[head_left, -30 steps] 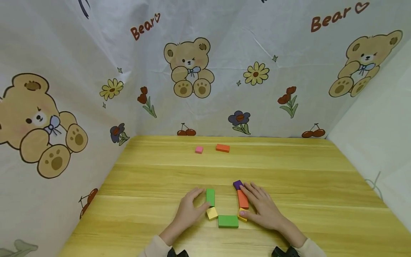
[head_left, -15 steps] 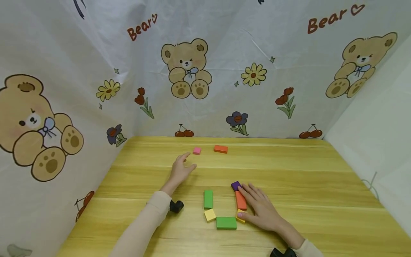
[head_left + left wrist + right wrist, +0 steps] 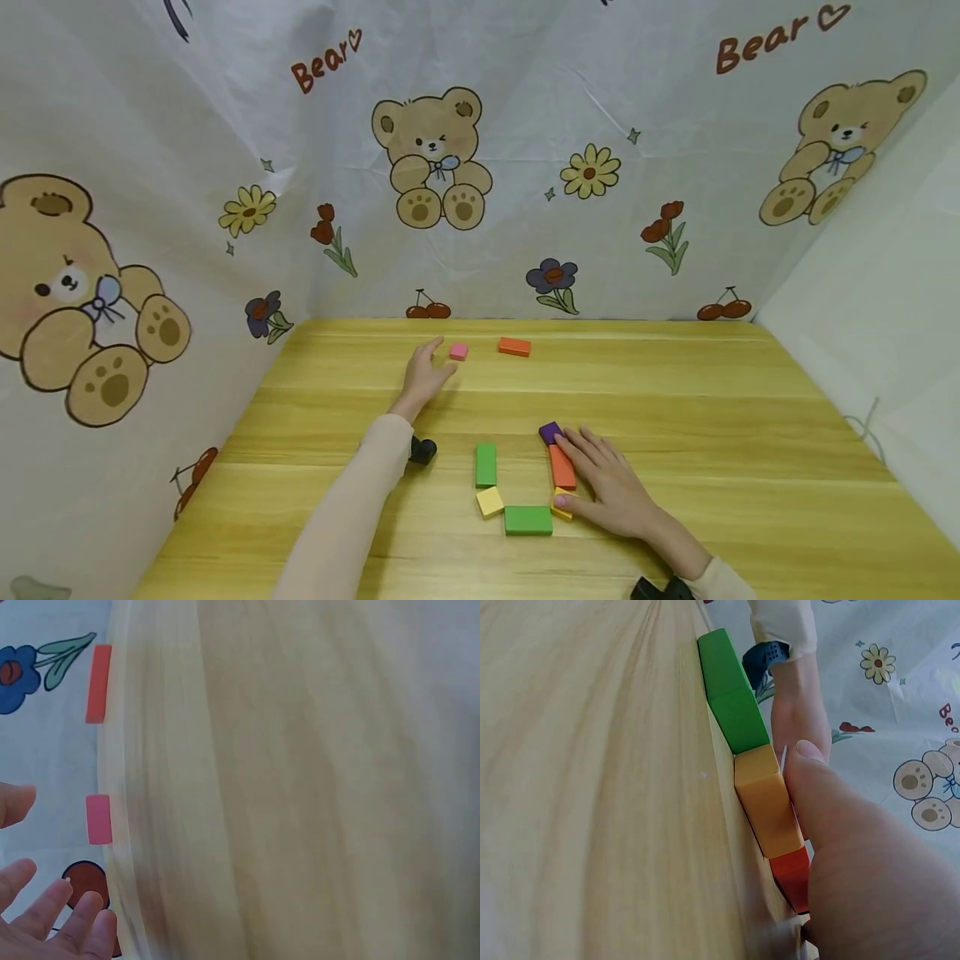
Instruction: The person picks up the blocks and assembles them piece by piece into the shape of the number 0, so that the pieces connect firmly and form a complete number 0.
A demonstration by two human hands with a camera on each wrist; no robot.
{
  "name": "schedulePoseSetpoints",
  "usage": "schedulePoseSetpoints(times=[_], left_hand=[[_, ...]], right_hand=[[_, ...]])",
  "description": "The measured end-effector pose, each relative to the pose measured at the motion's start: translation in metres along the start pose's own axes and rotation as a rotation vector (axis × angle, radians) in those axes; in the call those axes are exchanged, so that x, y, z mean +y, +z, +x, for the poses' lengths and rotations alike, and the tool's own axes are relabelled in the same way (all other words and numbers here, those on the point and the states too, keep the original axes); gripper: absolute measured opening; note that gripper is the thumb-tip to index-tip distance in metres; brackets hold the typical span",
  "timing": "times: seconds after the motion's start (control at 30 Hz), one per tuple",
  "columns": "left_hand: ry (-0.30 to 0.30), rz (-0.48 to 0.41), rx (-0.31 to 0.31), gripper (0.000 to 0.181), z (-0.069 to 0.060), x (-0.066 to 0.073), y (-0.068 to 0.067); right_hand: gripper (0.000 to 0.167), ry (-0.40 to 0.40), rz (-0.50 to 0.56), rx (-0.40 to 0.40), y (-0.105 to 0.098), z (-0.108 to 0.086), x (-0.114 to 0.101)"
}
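Observation:
At the far side of the table my left hand (image 3: 424, 377) is stretched out, thumb and fingers spread apart on the near left of a small pink block (image 3: 459, 352). In the left wrist view, nothing lies between those fingers and the pink block (image 3: 98, 819) stands apart from them. My right hand (image 3: 613, 492) lies with fairly straight fingers along a red-orange block (image 3: 562, 467), its fingertips by a purple block (image 3: 550, 432). Its thumb rests on an orange-yellow block (image 3: 765, 802). A green block (image 3: 528, 521), a pale yellow block (image 3: 490, 502) and an upright-lying green block (image 3: 486, 465) continue the U-shaped row.
An orange block (image 3: 514, 347) lies right of the pink one, near the table's back edge. Behind the wooden table (image 3: 675, 400) hangs a bear-printed cloth (image 3: 510, 225). The left sleeve (image 3: 348, 500) passes left of the block row.
My left hand has left the green and pale yellow blocks and reached forward to the pink block. My right hand stays on its blocks. The view has shifted slightly.

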State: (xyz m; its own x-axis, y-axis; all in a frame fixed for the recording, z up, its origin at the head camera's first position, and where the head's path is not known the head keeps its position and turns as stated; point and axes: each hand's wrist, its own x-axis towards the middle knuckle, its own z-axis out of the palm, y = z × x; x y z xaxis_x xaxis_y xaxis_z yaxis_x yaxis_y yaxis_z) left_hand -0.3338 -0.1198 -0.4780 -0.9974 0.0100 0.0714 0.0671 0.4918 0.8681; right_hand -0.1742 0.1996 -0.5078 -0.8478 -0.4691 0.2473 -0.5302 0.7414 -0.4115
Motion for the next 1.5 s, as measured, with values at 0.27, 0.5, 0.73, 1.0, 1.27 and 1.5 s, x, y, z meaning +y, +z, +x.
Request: schedulePoseSetpoints(times=[0.27, 0.5, 0.73, 1.0, 1.27, 1.5], left_hand=[[-0.031, 0.116, 0.016, 0.063, 0.012, -0.005, 0.0], [-0.015, 0.24, 0.022, 0.057, 0.021, -0.011, 0.001], [-0.029, 0.364, -0.038, 0.057, 0.023, -0.011, 0.002], [-0.024, 0.35, 0.036, 0.039, 0.022, -0.011, 0.005], [0.019, 0.216, 0.054, 0.035, 0.016, -0.01, 0.006], [0.02, 0.054, 0.006, 0.03, 0.007, -0.008, 0.004]], right_hand=[[0.082, -0.022, 0.005, 0.002, 0.001, 0.001, -0.004], [0.082, -0.014, 0.013, -0.006, 0.002, 0.0, -0.007], [0.082, -0.027, 0.022, -0.002, 0.004, 0.001, -0.007], [0.082, -0.023, 0.024, 0.001, 0.003, 0.002, -0.006], [0.082, -0.015, 0.009, -0.003, 0.001, 0.002, -0.005], [0.082, -0.017, 0.01, 0.008, 0.0, 0.001, -0.005]])
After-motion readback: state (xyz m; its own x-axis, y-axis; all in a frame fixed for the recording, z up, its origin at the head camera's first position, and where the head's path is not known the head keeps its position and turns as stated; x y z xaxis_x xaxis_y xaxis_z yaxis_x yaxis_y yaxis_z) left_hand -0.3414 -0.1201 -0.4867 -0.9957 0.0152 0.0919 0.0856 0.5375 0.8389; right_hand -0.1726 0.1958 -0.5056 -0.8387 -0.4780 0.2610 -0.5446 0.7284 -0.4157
